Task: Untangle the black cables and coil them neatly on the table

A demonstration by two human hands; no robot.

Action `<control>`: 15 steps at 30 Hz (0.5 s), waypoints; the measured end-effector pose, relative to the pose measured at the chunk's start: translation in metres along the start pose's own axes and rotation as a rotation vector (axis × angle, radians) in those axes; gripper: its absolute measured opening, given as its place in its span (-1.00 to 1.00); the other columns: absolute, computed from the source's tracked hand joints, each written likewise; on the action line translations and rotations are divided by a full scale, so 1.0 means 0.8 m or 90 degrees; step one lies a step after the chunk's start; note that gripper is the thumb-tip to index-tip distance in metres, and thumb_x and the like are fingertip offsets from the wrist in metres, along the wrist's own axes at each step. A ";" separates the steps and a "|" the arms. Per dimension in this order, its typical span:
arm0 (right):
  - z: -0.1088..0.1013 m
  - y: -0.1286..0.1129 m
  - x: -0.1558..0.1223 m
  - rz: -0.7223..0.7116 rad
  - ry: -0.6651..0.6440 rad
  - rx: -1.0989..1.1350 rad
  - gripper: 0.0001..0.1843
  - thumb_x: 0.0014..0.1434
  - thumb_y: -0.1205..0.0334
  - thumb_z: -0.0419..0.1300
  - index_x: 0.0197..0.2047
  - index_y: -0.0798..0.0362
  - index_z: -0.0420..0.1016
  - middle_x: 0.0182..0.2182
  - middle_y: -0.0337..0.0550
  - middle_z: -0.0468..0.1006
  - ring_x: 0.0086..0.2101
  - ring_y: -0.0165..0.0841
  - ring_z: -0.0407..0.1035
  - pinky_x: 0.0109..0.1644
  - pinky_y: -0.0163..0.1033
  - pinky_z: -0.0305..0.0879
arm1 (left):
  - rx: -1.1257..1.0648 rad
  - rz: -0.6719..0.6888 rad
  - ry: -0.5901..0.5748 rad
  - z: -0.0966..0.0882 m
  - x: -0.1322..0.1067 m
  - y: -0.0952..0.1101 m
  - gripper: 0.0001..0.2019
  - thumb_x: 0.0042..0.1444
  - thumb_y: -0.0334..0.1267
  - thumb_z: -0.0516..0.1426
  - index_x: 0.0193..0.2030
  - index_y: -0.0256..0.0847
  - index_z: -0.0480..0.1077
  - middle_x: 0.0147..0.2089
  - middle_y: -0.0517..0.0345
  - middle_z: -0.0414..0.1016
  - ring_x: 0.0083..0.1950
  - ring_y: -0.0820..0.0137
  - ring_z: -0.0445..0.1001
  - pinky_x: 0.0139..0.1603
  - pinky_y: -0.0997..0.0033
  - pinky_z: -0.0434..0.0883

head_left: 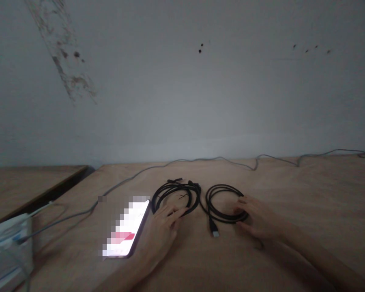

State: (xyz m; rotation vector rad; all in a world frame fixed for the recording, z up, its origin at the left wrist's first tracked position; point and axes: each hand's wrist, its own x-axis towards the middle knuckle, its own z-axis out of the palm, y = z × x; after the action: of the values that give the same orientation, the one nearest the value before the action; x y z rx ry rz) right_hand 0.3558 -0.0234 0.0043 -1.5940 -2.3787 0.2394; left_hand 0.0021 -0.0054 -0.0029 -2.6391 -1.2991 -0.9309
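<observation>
Two coils of black cable lie side by side on the wooden table. My left hand (165, 225) is at the near edge of the left coiled cable (195, 198), its fingers curled over the strands. Dark connector ends (174, 180) and a thin loose tie (182, 196) show on that coil. My right hand (255, 217) grips the right side of the right coiled cable (211, 190), with fingers and thumb around the loops. From this coil a plug (214, 231) with a pale metal tip points toward me.
A lit phone (135, 227), partly pixelated, lies left of my left hand. A white box-like object (10, 247) with wires sits at the left edge. One long grey cord (124, 181) runs along the table's back by the wall (182, 101). A dark gap (63, 184) separates two tabletops.
</observation>
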 end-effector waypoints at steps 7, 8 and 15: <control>-0.011 0.022 -0.001 0.049 -0.061 -0.004 -0.74 0.18 0.17 0.25 -0.09 0.09 0.60 -0.12 0.06 0.62 -0.12 -0.09 0.49 -0.03 -0.07 0.36 | -0.055 -0.069 0.015 -0.007 0.005 0.010 -0.70 0.38 -0.29 0.11 0.16 0.04 0.53 0.11 0.16 0.62 0.13 0.20 0.57 0.24 0.05 0.49; -0.009 0.022 0.000 0.055 -0.062 -0.002 -0.76 0.19 0.15 0.24 -0.12 0.08 0.60 -0.14 0.04 0.63 -0.14 -0.10 0.49 -0.05 -0.08 0.35 | -0.054 -0.071 0.024 -0.008 0.005 0.011 -0.70 0.39 -0.25 0.11 0.18 0.05 0.52 0.12 0.17 0.62 0.14 0.20 0.56 0.25 0.04 0.48; 0.020 -0.002 0.007 0.037 0.002 0.034 -0.74 0.29 0.13 0.16 -0.05 0.02 0.59 -0.07 0.00 0.60 -0.07 -0.11 0.48 0.01 -0.08 0.35 | -0.045 -0.071 0.001 -0.006 0.003 0.009 -0.70 0.40 -0.25 0.11 0.19 0.05 0.51 0.11 0.18 0.62 0.12 0.21 0.57 0.25 0.05 0.47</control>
State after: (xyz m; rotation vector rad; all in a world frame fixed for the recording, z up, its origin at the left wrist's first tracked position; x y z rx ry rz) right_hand 0.3474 -0.0184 -0.0093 -1.6396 -2.3058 0.3095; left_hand 0.0059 -0.0096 0.0037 -2.6399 -1.4536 -1.0116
